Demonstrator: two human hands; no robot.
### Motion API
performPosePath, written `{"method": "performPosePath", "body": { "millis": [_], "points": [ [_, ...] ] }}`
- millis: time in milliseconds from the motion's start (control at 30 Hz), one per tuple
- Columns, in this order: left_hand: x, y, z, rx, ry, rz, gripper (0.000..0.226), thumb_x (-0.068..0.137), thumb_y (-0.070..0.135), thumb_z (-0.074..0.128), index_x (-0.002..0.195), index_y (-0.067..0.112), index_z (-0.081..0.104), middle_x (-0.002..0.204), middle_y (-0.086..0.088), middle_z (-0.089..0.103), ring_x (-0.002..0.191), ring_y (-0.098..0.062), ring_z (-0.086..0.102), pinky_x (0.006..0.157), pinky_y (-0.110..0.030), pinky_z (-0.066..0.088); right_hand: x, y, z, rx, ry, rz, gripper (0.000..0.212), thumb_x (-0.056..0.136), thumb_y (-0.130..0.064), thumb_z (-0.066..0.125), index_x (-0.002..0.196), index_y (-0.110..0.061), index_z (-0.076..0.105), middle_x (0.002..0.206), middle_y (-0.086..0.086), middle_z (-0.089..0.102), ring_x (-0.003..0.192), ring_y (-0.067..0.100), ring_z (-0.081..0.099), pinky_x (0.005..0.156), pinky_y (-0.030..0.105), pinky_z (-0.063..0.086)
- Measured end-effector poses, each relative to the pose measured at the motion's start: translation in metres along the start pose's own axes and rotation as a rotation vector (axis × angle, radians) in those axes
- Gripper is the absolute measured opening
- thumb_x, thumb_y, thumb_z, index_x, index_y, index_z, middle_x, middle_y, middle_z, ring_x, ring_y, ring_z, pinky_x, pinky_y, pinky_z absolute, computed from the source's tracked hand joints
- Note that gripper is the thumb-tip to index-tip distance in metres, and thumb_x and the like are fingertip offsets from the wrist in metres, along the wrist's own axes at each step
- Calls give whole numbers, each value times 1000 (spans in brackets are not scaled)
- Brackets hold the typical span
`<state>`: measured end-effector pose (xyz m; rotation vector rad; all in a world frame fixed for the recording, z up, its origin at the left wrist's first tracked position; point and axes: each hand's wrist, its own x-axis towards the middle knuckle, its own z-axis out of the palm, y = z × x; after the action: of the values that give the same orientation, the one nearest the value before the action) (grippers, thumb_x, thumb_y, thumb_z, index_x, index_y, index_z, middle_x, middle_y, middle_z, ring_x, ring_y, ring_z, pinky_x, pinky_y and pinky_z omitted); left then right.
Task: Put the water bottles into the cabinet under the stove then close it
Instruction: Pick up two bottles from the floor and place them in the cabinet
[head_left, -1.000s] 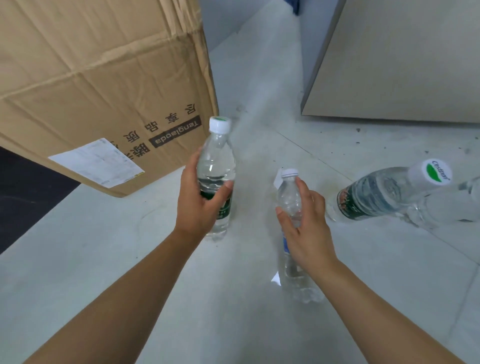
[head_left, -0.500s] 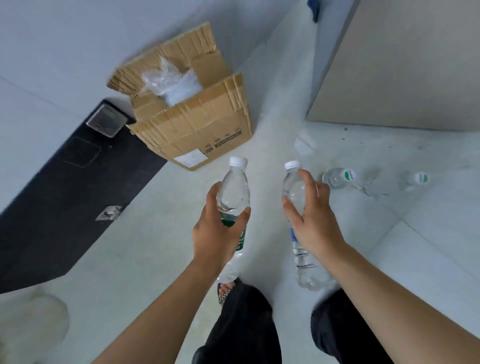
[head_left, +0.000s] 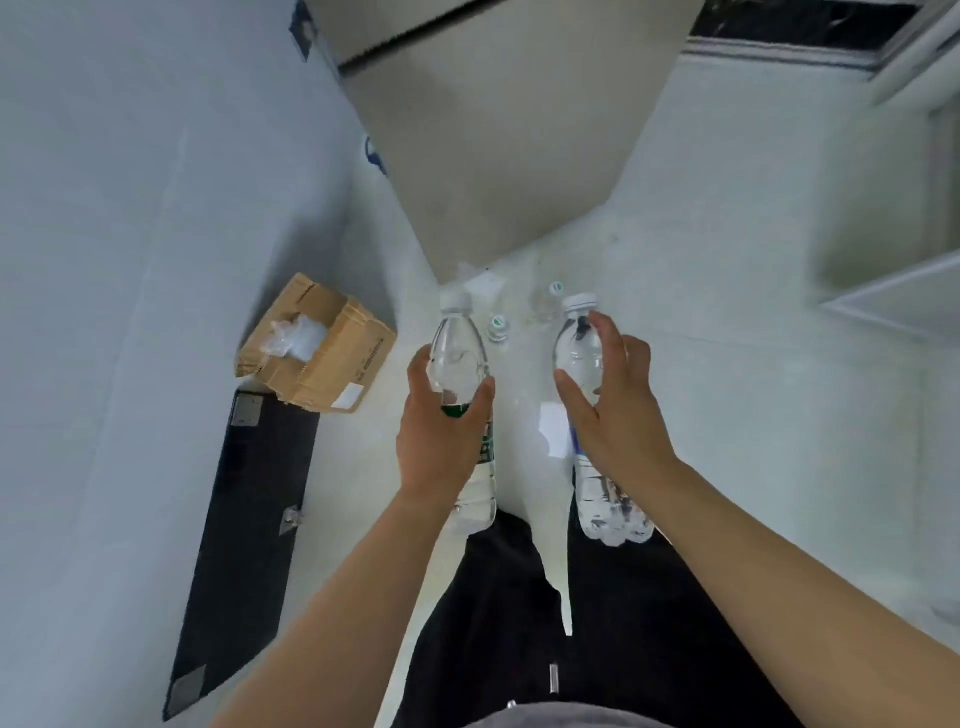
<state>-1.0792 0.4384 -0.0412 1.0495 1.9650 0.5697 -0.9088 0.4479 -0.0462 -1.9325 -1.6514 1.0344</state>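
My left hand (head_left: 441, 441) grips a clear water bottle with a green label (head_left: 462, 364), held upright with its white cap on top. A second clear bottle with a blue label (head_left: 584, 358) is held upright in my right hand (head_left: 618, 405). Both bottles hang in front of me, high above the floor. Far below on the pale floor lie two more bottles, one with a green-dotted cap (head_left: 497, 327) and another (head_left: 550, 296) beside it. A beige cabinet (head_left: 498, 145) rises behind them. The stove is not in view.
An open cardboard box (head_left: 317, 348) with plastic wrap inside sits on the floor at left, next to a black panel (head_left: 244, 519). My black trousers (head_left: 587, 623) fill the bottom. A white wall stands left; a white ledge (head_left: 893, 306) juts out at right.
The view has risen well above the floor, with both bottles lifted along in my hands. The box and the floor bottles look much smaller and farther away.
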Motion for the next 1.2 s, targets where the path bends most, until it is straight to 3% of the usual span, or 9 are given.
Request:
{"method": "performPosePath", "body": {
  "millis": [100,233,500,633,767,1000,1200],
  "points": [
    [-16,38,9,80,-108,130,66,83,47,62,138,30,30,110,10,51,101,-15,54,84,-32,43,-29,13,-40,53,133,91,61,91,-39,49,142,-37,16,136,5,28,87,21,54,73,29,44],
    [-27,89,51,199,-296,268,63,83,49,60,135,35,26,111,4,58,91,-21,60,80,-37,50,-58,45,-100,138,335,269,61,91,-37,50,142,-38,16,135,2,27,82,19,54,74,28,42],
    [-75,208,209,318,-617,492,62,85,45,58,136,34,25,101,3,62,82,-14,63,71,-33,48,-117,148,-223,222,634,636,55,91,-40,49,136,-45,17,133,-3,28,74,26,61,63,29,43],
    [-113,260,298,387,-753,608,65,83,47,59,135,35,22,104,3,61,85,-17,63,72,-34,49,-143,201,-281,237,703,732,54,92,-40,48,137,-43,18,131,-4,29,62,23,61,52,17,37],
    [-145,312,372,470,-882,757,64,82,49,59,134,34,24,104,2,58,89,-21,60,75,-35,47,-149,248,-329,267,761,820,56,91,-42,49,136,-45,17,133,-4,30,64,20,60,54,24,41],
    [-151,393,496,615,-1057,997,67,84,49,58,138,31,24,110,6,56,96,-20,56,79,-33,42,-115,309,-397,323,816,953,57,91,-43,48,138,-44,15,136,-1,30,56,20,60,44,17,36],
    [-164,455,588,724,-1233,1134,71,84,48,58,141,28,21,121,2,53,111,-20,52,82,-30,37,-95,345,-453,412,949,1069,56,91,-43,47,137,-46,15,135,-5,29,55,20,60,45,21,40]
  ]
}}
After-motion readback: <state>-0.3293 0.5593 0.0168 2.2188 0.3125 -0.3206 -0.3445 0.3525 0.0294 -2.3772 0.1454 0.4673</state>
